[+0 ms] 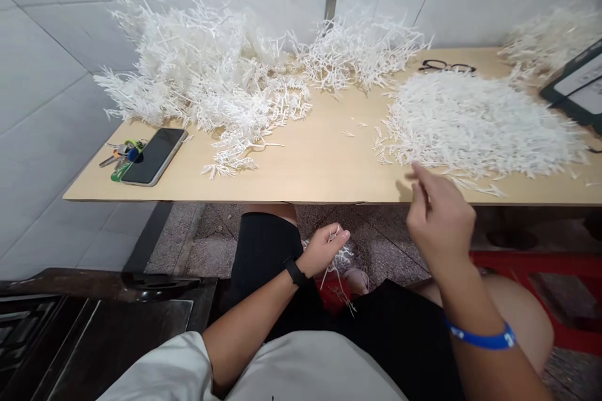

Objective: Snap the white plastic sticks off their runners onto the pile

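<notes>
My left hand (pixel 324 249), a black band on its wrist, is closed on a bunch of thin white branched plastic strands (pixel 345 255) that hang over my lap below the table edge. My right hand (pixel 442 213) is at the front edge of the table, just short of a wide, flat pile of small white plastic pieces (pixel 480 122). Its index finger points at the pile, the thumb stands a little apart from it, and nothing shows between them. A large tangled heap of white plastic strands (pixel 202 69) covers the table's left part.
On the wooden table (pixel 324 163) lie a phone (pixel 153 156) and keys (pixel 125 151) at the left. Glasses (pixel 446 66) sit behind the pile. A smaller strand heap (pixel 357 53) touches the tiled wall. At right stand a dark box (pixel 580 84) and, lower, a red stool (pixel 508 260).
</notes>
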The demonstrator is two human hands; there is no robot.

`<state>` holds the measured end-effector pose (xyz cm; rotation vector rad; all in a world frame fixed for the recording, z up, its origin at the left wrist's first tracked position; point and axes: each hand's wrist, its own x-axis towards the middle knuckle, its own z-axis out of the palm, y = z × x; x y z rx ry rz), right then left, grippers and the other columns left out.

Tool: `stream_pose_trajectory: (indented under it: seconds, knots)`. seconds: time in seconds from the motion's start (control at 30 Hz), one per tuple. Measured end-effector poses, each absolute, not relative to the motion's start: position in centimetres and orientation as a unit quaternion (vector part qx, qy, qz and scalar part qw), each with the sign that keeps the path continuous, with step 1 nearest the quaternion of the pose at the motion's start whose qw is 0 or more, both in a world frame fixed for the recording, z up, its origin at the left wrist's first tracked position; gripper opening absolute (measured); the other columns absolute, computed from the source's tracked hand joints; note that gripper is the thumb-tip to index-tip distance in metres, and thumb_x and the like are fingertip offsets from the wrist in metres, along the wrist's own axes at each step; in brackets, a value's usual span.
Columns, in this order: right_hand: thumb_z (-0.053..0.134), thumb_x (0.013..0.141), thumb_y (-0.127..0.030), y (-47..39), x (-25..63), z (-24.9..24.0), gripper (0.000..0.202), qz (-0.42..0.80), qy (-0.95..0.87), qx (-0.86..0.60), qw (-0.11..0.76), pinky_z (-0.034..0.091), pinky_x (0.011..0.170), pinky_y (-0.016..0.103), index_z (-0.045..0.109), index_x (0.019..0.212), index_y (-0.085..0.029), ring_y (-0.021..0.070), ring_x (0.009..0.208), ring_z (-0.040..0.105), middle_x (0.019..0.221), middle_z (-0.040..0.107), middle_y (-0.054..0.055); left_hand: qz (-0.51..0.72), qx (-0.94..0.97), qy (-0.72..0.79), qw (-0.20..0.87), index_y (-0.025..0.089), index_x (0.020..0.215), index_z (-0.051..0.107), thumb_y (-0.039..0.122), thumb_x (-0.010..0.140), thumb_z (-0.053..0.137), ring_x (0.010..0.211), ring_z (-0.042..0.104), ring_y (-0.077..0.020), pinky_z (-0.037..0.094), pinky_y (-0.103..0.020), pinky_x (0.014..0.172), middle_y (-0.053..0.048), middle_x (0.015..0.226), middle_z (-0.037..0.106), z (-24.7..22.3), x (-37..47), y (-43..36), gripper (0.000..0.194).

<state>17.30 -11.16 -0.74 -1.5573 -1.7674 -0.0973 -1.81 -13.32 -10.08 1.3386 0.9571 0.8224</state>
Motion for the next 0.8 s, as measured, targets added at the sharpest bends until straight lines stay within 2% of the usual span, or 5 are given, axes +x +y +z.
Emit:
stream_pose_trajectory:
  seconds: [0.1,0.17,0.3,0.43,0.8]
  knots:
    - [0.047,0.091,-0.031,-15.9,14.7,-2.6,0.027,0.096,-0.677,-0.622,0.381,0.046,0.065,0.027,0.065,0.075,-0.018,0.016,0.065,0.059,0.07,0.065,0.004,0.357,0.582,0.417,0.6,0.016,0.067,0.041,0.054,0.086,0.047,0.063,0.034,-0.0088,0.031,-0.022,0.063,0.004,0.065,0.039,-10.0,-2.0,-13.2,0.042]
    - [0.05,0.089,-0.038,-17.9,13.0,-4.2,0.031,0.237,-0.685,-0.621,0.298,0.041,0.055,0.025,0.062,0.068,-0.019,0.0135,0.056,0.055,0.062,0.061,0.001,0.356,0.583,0.419,0.598,0.016,0.068,0.043,0.053,0.086,0.047,0.065,0.036,-0.0092,0.032,-0.022,0.064,0.003,0.066,0.041,-9.9,-2.1,-13.2,0.041]
    - [0.051,0.088,-0.042,-18.7,11.0,-6.8,0.032,0.375,-0.673,-0.599,0.217,0.036,0.056,0.025,0.056,0.066,-0.019,0.0138,0.058,0.052,0.062,0.06,0.0,0.347,0.567,0.403,0.629,0.016,0.072,0.044,0.052,0.088,0.044,0.063,0.036,-0.0087,0.032,-0.022,0.063,0.003,0.067,0.041,-10.1,-2.2,-13.2,0.04]
    - [0.038,0.094,-0.039,-18.4,11.0,-7.5,0.036,0.413,-0.671,-0.564,0.247,0.036,0.061,0.026,0.053,0.068,-0.018,0.0143,0.063,0.052,0.067,0.06,0.001,0.338,0.555,0.38,0.658,0.015,0.072,0.045,0.053,0.088,0.045,0.063,0.035,-0.0082,0.032,-0.021,0.062,0.003,0.068,0.04,-10.4,-2.0,-13.2,0.04]
    - [0.04,0.091,-0.042,-18.8,12.0,-9.1,0.037,0.48,-0.592,-0.589,0.27,0.033,0.057,0.025,0.051,0.065,-0.018,0.0128,0.056,0.046,0.056,0.051,-0.002,0.316,0.524,0.385,0.691,0.015,0.075,0.05,0.056,0.083,0.051,0.058,0.042,-0.0085,0.034,-0.021,0.056,0.002,0.066,0.045,-10.5,-1.4,-13.5,0.042]
